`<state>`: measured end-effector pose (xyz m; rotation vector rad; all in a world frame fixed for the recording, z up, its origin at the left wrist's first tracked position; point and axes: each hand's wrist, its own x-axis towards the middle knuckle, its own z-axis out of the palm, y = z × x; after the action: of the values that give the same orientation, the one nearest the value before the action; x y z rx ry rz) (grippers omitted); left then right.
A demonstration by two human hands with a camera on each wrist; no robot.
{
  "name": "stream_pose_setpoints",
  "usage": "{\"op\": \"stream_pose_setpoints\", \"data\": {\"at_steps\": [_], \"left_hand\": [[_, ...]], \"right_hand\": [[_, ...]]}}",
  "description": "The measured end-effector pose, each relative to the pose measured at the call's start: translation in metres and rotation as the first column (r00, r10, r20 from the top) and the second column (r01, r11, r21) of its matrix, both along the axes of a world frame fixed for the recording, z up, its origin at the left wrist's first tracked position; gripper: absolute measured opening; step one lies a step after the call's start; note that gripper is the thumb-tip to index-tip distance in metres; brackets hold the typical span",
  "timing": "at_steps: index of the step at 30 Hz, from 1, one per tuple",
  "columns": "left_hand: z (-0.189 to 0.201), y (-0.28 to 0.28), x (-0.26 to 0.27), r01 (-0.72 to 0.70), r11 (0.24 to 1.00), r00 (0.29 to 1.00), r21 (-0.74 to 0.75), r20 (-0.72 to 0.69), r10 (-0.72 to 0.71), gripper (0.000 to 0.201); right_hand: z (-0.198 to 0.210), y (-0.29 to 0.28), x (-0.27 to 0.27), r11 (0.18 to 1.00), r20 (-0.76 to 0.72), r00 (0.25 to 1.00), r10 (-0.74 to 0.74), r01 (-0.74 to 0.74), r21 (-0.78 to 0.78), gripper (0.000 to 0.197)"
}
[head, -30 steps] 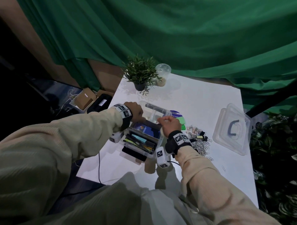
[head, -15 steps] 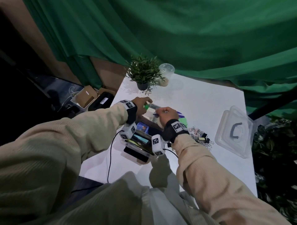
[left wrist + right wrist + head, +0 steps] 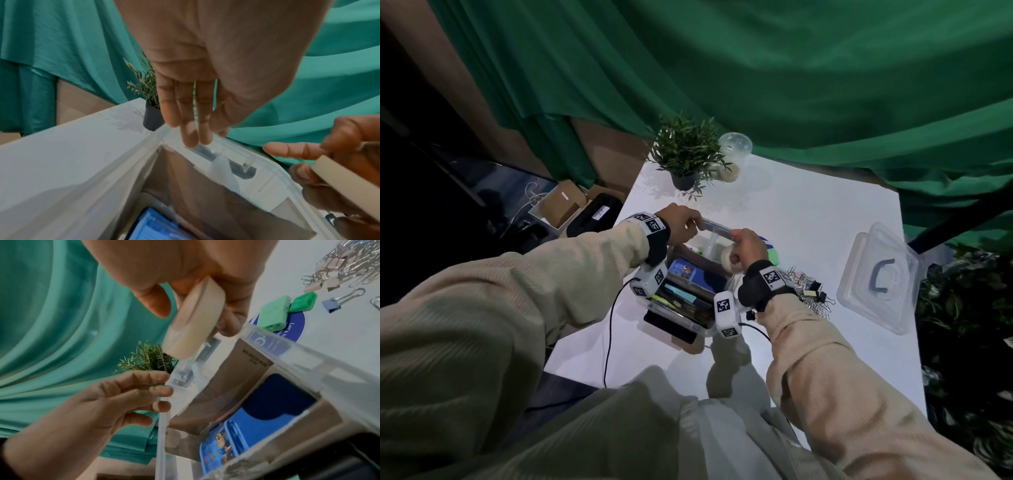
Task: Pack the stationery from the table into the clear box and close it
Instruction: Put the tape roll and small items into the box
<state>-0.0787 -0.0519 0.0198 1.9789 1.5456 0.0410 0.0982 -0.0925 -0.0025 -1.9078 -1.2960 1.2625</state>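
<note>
The clear box [image 3: 678,314] stands on the white table's near left, packed with pens and a blue case [image 3: 684,272]. Its clear handle [image 3: 716,226] is raised at the far end. My left hand [image 3: 681,222] pinches that handle [image 3: 180,378] between fingertips [image 3: 193,129] and thumb. My right hand [image 3: 749,246] grips a cream tape roll [image 3: 195,324] in its palm, with one straight finger [image 3: 287,151] reaching toward the box's far rim [image 3: 267,164]. Brown card lines the box's far wall.
Right of the box lie two green sharpeners [image 3: 273,316], a blue binder clip [image 3: 333,305] and a heap of paper clips [image 3: 808,291]. The box's lid [image 3: 880,277] rests at the right edge. A potted plant [image 3: 688,154] and a clear cup [image 3: 734,150] stand at the back.
Both hands left the box's side rims and went to its far end, where the clear handle now stands raised between them. The view shifted slightly.
</note>
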Motion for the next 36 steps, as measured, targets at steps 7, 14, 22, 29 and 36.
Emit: {"op": "stream_pose_setpoints", "data": {"at_steps": [7, 14, 22, 29, 36], "left_hand": [[0.008, -0.005, 0.020, -0.008, 0.952, 0.981, -0.307, 0.181, 0.067, 0.022], [0.020, -0.015, 0.033, -0.026, 0.897, 0.919, -0.442, 0.342, 0.195, 0.019], [0.013, -0.024, 0.017, -0.062, 0.918, 0.993, -0.391, 0.065, 0.095, 0.027], [-0.004, -0.038, 0.045, 0.021, 0.968, 0.988, -0.248, -0.145, -0.059, 0.023], [-0.024, -0.040, 0.056, 0.229, 0.964, 0.925, -0.132, -0.277, -0.258, 0.020]], "right_hand": [[-0.002, -0.010, 0.011, 0.984, -0.208, 0.964, -0.168, 0.152, -0.089, 0.039], [-0.004, -0.023, 0.017, 0.985, -0.308, 0.935, -0.174, 0.167, -0.051, 0.036], [-0.003, -0.034, 0.026, 0.978, -0.296, 0.938, -0.179, 0.203, 0.051, 0.029], [-0.011, -0.039, 0.069, 0.915, -0.145, 0.913, -0.381, 0.395, 0.086, 0.019], [-0.026, -0.055, 0.128, 0.860, 0.014, 0.860, -0.510, 0.510, -0.005, 0.021]]}}
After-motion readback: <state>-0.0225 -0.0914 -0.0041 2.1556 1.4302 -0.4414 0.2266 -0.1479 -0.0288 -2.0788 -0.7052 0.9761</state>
